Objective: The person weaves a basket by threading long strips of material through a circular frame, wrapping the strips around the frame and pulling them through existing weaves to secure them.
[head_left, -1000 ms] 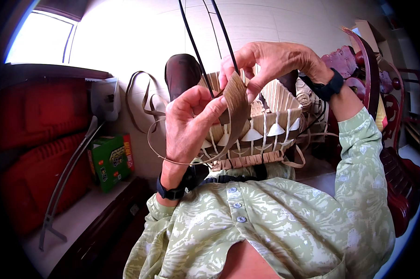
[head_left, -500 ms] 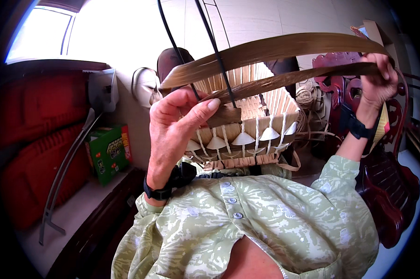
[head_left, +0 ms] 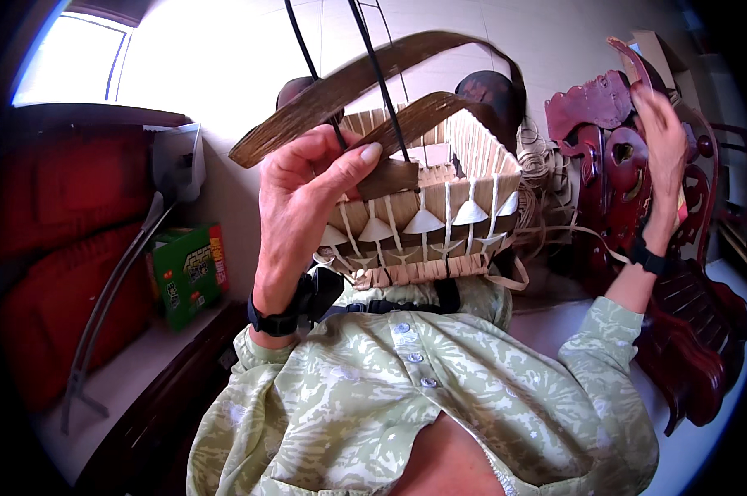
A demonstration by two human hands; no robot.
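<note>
A rectangular woven basket [head_left: 402, 219], pale with white lacing and fan-shaped white patterns, rests at my lap. Thin black rods [head_left: 381, 83] rise above its rim. Between thumb and fingers, my left hand [head_left: 307, 186] pinches a flat brown strip [head_left: 423, 51] by the near rim, beside one rod. The strip loops up over the basket and bends back on itself, with one end sticking out past my left fingers. My right hand [head_left: 661, 136] is raised at the far right in front of a carved chair, its fingers stretched out and apart from the strip.
The dark red carved wooden chair [head_left: 592, 103] stands at the right. Coils of pale cord [head_left: 543, 169] lie beside the basket, and a thin pale strip [head_left: 584, 231] trails rightward. On the left are red cushions [head_left: 76, 194], a green box [head_left: 183, 273] and a grey curved metal frame [head_left: 100, 322].
My right hand has let go of the brown strip's bend and risen slightly. The loop has sprung back leftward and upward. My left hand keeps its pinch.
</note>
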